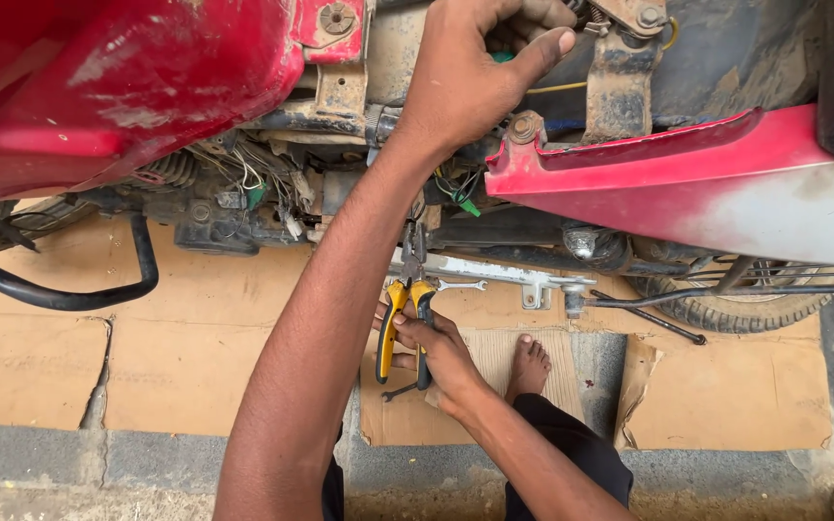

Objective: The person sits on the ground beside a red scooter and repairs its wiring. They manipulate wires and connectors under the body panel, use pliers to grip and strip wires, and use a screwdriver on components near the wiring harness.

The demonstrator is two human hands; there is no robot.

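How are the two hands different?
The left hand is up high, curled into the motorbike's frame; the right hand is down low over the cardboard. What the left hand's grip holds is hidden; the right hand's grip is shut on yellow-handled pliers. The left arm stretches out long; the right arm is bent. Both are bare.

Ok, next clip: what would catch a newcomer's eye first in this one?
The red motorcycle body panels fill the top of the view, with dusty wiring exposed between them. The left hand reaches up into the frame at top centre, while the right hand grips yellow-handled pliers lower down. Flattened cardboard covers the ground beneath, with a bare foot resting on it.
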